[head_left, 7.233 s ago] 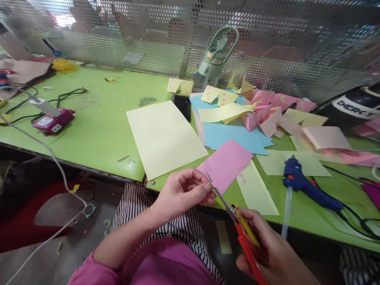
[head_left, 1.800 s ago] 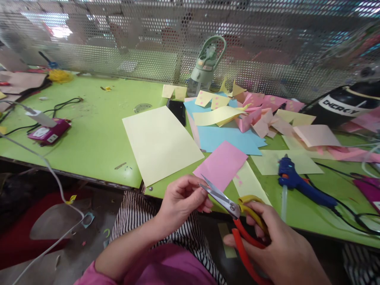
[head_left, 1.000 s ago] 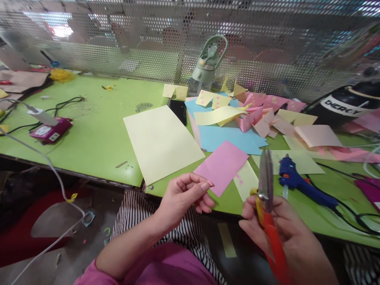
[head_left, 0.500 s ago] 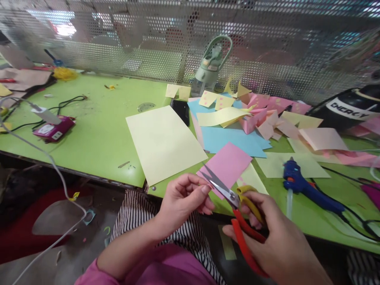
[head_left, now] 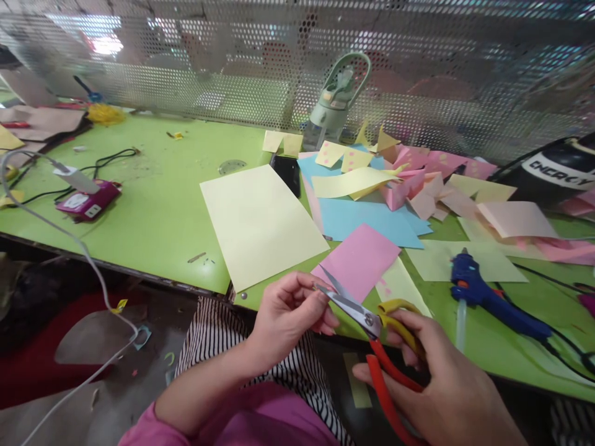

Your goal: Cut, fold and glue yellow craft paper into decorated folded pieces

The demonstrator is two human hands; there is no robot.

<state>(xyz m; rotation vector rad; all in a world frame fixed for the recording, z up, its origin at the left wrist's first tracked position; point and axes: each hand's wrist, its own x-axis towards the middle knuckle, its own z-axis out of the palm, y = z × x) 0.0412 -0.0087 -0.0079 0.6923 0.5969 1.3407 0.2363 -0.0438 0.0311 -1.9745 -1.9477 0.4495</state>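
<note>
My right hand (head_left: 441, 365) grips a pair of scissors (head_left: 356, 313) with one yellow and one red handle, its blades spread apart and pointing up-left. My left hand (head_left: 292, 313) is pinched at the blade tips, just over the table's front edge. Whatever sits between its thumb and forefinger is too small to name. Beyond the blades lies a pink paper sheet (head_left: 367, 254). A pale yellow sheet (head_left: 260, 229) is flat to its left, and a smaller yellow paper with pink marks (head_left: 402, 288) shows under the pink sheet's right side.
A blue glue gun (head_left: 497, 303) with its cord lies at right. Behind are blue paper (head_left: 372, 217), folded pink and yellow pieces, a phone (head_left: 287, 173) and a green-lidded bottle (head_left: 330, 111). A purple power socket (head_left: 88, 201) with cables sits at left, below a perforated metal screen (head_left: 209, 62).
The scissors' blades have shifted slightly right and down, and their lower tip now sits by my left fingertips. The whole view has moved a little.
</note>
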